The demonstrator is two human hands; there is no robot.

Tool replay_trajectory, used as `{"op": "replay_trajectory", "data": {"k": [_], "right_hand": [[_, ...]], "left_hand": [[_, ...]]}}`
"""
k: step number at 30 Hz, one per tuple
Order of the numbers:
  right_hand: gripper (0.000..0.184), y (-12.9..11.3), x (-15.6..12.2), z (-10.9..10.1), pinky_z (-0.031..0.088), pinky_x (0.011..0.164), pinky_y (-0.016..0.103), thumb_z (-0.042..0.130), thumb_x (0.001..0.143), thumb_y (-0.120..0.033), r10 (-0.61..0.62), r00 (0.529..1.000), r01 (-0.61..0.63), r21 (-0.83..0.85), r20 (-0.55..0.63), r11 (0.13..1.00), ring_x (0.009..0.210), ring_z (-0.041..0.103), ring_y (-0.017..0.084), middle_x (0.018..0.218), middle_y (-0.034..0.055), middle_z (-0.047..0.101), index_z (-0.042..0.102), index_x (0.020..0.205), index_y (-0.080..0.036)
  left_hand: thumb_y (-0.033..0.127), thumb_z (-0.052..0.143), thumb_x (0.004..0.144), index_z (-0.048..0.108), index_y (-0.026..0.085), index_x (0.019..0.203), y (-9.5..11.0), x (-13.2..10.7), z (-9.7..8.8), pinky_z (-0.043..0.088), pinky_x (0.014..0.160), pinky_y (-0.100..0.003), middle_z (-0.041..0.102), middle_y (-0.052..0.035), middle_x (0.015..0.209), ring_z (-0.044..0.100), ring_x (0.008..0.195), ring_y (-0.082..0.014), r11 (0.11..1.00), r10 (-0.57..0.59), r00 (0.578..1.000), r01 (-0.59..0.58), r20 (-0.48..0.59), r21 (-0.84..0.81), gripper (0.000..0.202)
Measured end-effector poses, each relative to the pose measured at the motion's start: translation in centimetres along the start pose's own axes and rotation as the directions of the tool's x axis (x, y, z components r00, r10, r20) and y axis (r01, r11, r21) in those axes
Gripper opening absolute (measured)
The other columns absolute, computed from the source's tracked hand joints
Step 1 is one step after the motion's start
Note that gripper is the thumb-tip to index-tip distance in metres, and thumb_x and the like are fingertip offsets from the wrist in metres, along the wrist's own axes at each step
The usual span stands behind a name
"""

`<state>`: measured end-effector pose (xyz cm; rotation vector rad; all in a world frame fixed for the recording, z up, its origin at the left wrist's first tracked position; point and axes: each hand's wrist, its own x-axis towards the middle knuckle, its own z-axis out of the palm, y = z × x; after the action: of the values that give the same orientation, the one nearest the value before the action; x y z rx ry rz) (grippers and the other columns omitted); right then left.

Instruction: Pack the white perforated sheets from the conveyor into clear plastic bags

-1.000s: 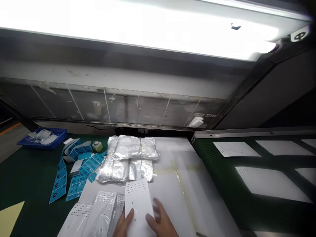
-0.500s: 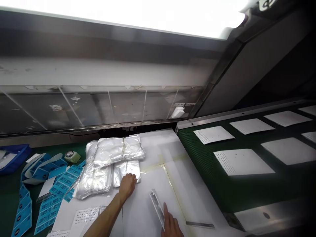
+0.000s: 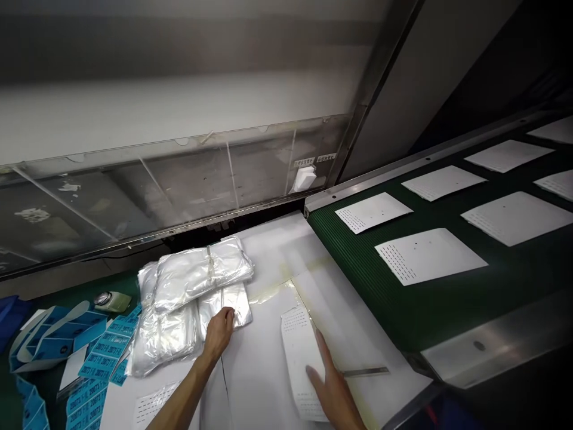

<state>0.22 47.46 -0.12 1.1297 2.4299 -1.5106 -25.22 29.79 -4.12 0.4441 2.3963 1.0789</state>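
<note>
My left hand (image 3: 219, 331) reaches forward and pinches the near edge of a small silvery plastic bag (image 3: 230, 300), the front one of a heap of clear bag bundles (image 3: 192, 278). My right hand (image 3: 333, 388) lies flat with fingers stretched out on a white perforated card (image 3: 299, 343), pressing it onto the white work mat (image 3: 268, 370) near the front edge.
A green conveyor belt (image 3: 430, 298) on the right carries several white perforated cards (image 3: 430, 255). Blue printed labels (image 3: 96, 361) and a small round green container (image 3: 111, 300) lie at the left. More perforated bags (image 3: 154, 403) lie near my left forearm. A clear panel (image 3: 156, 179) stands behind.
The view swung right and down. The white card, held on edge half a second ago, now lies flat under my right hand. My left hand stays at the silvery bag's edge.
</note>
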Motion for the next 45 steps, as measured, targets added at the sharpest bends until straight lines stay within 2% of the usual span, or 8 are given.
{"op": "replay_trajectory", "data": {"k": [6,12,19,27,32,39,42,45], "right_hand": [[0.038,-5.7,2.1,0.3,0.037,0.099,0.035,0.040,0.086,-0.038,-0.057,0.995,0.039,0.191,0.088,0.981,0.115,0.050,0.022,0.122,0.0033,0.056,0.056,0.118,-0.026],[0.030,-10.1,4.3,2.4,0.041,0.090,0.034,0.046,0.084,-0.041,-0.149,0.988,0.141,0.144,0.046,0.979,0.102,0.053,0.021,0.104,0.0017,0.058,0.061,0.107,-0.031],[0.036,-14.0,3.1,3.2,0.041,0.071,0.029,0.057,0.071,-0.062,-0.253,0.959,0.253,0.017,0.124,0.967,0.081,0.056,0.019,0.093,0.0002,0.054,0.065,0.089,-0.032],[0.028,-14.0,-0.9,2.1,0.037,0.060,0.021,0.038,0.092,-0.034,-0.461,0.864,0.494,-0.166,0.201,0.854,0.066,0.054,0.012,0.078,-0.0012,0.051,0.064,0.083,-0.028],[0.026,-13.6,-1.1,1.4,0.035,0.055,0.024,0.038,0.090,-0.032,-0.404,0.904,0.427,-0.359,0.142,0.830,0.059,0.052,0.012,0.089,0.0007,0.054,0.063,0.085,-0.027],[0.022,-11.9,-4.0,-6.6,0.036,0.091,0.032,0.056,0.080,-0.042,-0.168,0.983,0.149,0.204,0.078,0.968,0.106,0.051,0.022,0.111,0.0009,0.058,0.062,0.096,-0.029],[0.026,-10.2,-7.4,-7.6,0.042,0.077,0.028,0.068,0.067,-0.040,-0.079,0.976,-0.054,0.575,0.203,0.816,0.087,0.057,0.020,0.094,0.0004,0.063,0.061,0.087,-0.025],[0.028,-8.7,-10.2,-5.0,0.036,0.054,0.022,0.073,0.056,-0.034,-0.114,0.831,-0.391,0.716,0.545,0.578,0.055,0.052,0.012,0.066,-0.0018,0.060,0.058,0.075,-0.021]], "left_hand": [[0.049,0.056,0.073,0.059,0.011,0.095,1.6,0.7,-1.4,0.048,0.077,-0.034,0.067,-0.0115,0.089,0.063,0.084,-0.0238,0.947,-0.083,0.993,0.052,-0.087,-0.316,0.045],[0.046,0.062,0.071,0.063,0.011,0.092,4.6,-0.5,-4.0,0.049,0.073,-0.033,0.070,-0.0088,0.080,0.064,0.078,-0.0221,0.876,-0.130,0.988,0.073,-0.086,-0.477,0.040],[0.038,0.067,0.072,0.063,0.015,0.080,8.0,-7.9,-5.0,0.047,0.073,-0.027,0.067,-0.0019,0.070,0.060,0.071,-0.0159,0.744,-0.160,0.986,0.155,0.051,-0.650,0.024],[0.036,0.066,0.073,0.061,0.014,0.069,9.3,-13.4,-5.4,0.041,0.069,-0.024,0.063,-0.0031,0.066,0.054,0.068,-0.0144,0.704,-0.141,0.979,0.205,0.148,-0.680,0.023],[0.043,0.066,0.071,0.053,0.017,0.069,8.7,-15.4,-4.4,0.039,0.058,-0.026,0.046,0.0048,0.052,0.044,0.051,-0.0109,0.534,-0.093,0.937,0.332,0.337,-0.778,0.028],[0.044,0.061,0.073,0.063,0.018,0.094,7.2,-14.0,-3.5,0.038,0.054,-0.024,0.037,0.0066,0.054,0.040,0.052,-0.0124,0.877,-0.080,0.994,0.108,0.078,-0.467,0.033],[0.045,0.057,0.075,0.068,0.018,0.089,8.5,-13.0,-3.4,0.038,0.055,-0.026,0.046,0.0040,0.051,0.044,0.052,-0.0143,0.852,-0.053,0.993,0.098,0.102,-0.514,0.033],[0.046,0.060,0.072,0.070,0.017,0.088,9.9,-12.8,-3.5,0.039,0.055,-0.027,0.056,0.0004,0.057,0.048,0.055,-0.0162,0.821,-0.021,0.985,0.115,0.172,-0.560,0.035]]}}
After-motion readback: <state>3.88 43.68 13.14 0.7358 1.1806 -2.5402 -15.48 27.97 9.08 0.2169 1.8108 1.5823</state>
